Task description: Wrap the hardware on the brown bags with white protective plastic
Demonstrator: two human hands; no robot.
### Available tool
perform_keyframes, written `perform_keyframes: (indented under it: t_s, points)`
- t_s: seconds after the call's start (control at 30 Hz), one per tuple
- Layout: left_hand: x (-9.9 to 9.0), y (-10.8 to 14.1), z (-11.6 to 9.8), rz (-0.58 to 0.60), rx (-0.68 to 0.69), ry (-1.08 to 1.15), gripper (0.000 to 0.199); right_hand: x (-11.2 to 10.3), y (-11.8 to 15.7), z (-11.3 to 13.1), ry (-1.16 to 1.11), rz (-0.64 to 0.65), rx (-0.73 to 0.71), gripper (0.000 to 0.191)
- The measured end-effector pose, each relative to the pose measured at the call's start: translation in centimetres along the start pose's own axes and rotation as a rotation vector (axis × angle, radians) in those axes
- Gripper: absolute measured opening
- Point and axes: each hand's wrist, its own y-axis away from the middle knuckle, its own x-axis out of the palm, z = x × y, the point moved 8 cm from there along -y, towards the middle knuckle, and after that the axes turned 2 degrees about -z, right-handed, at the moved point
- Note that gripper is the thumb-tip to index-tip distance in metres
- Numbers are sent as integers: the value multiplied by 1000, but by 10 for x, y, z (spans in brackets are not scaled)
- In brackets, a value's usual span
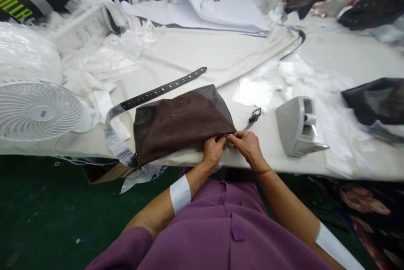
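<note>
A dark brown bag with black end panels lies near the table's front edge. Its black strap, punched with holes, curves from the left end round behind it, partly in clear wrap. A short strap with a buckle sticks out at the right. My left hand pinches the bag's near edge close to its right corner. Just beside it, my right hand has its fingers closed on the same corner. The small part between the fingertips is too small to make out.
A white fan stands at the left, a grey tape dispenser right of my right hand. White wrapping lies behind the buckle. Another dark bag is at far right. Across the table, several people's hands and white sheets show.
</note>
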Motion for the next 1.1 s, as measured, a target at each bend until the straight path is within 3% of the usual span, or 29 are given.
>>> perform_keyframes:
  t_s: [0.17,0.27,0.37,0.47,0.53,0.67,0.8,1.0,1.1]
  points:
    - [0,1,1,24,-14,0,13,0,5,-1,-30,8,38,30]
    - [0,3,5,25,-94,74,14,3,11,-5,-105,-20,89,30]
    - [3,6,8,26,-206,187,10,14,18,-17,-386,-14,232,29]
    - [5,9,4,52,-253,244,10,33,27,-27,-733,94,435,28]
    - [6,11,0,81,-285,262,15,41,30,-25,-871,172,486,30]
    - [6,16,-4,116,-325,287,26,44,27,-17,-943,270,436,34]
    - [7,17,-5,104,-380,352,31,47,23,-19,-910,277,404,37]
    - [13,19,-7,143,-561,405,22,39,25,-9,-1077,355,325,36]
    - [11,21,-10,138,-582,396,18,29,26,-2,-997,433,187,30]
